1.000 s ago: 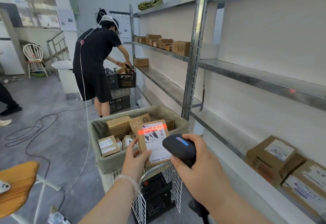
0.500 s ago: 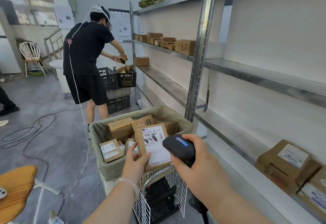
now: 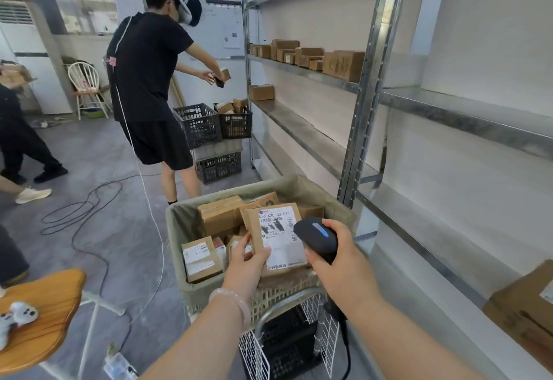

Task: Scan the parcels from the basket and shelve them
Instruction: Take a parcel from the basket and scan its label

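Meanwhile left hand (image 3: 247, 267) grips flat cardboard parcel (image 3: 276, 237) beside rounded scanner (image 3: 318, 237).

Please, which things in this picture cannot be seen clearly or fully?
Head view only:
- Small print on the parcel in the left hand: too blurred to read.
- Scanner trigger: hidden under the right hand.
- Box on the low shelf: cut by the right edge.
- Deeper parcels in the basket: covered by upper ones.

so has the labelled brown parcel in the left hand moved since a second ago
No: the left hand still holds the labelled brown cardboard parcel over the near right side of the cloth-lined basket.
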Demonstrator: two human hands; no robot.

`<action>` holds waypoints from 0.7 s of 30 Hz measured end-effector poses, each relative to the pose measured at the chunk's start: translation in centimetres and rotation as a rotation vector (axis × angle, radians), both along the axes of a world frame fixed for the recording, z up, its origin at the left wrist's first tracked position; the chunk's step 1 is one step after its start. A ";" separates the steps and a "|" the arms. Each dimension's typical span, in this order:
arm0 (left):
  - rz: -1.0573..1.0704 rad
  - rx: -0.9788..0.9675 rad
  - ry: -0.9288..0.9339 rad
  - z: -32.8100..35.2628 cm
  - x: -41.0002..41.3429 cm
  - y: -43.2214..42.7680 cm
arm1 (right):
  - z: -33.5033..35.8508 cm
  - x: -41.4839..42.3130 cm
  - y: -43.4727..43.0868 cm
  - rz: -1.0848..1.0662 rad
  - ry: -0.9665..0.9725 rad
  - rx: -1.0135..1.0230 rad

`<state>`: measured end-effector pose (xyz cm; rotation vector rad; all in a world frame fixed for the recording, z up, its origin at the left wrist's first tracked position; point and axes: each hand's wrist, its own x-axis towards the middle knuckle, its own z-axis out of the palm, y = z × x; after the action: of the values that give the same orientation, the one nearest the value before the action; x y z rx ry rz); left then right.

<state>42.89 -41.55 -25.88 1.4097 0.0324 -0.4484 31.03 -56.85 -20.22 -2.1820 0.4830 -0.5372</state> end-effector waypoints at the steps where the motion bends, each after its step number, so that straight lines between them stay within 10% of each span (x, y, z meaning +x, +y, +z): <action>1: 0.002 0.011 0.010 -0.2 0.6 -0.6 | -0.6 0.8 -0.8 0.000 0.010 0.031; 11: -0.041 0.315 0.019 -0.6 7.5 -9.6 | -3.2 10.8 -10.7 0.055 0.108 0.178; 21: 0.238 0.205 0.175 -1.2 13.5 -10.3 | -4.2 21.2 -12.2 0.282 0.186 0.156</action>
<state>56.35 -51.84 -27.09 1.5416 0.3933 -0.3765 52.22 -69.09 -24.45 -2.1113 0.2959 -0.1392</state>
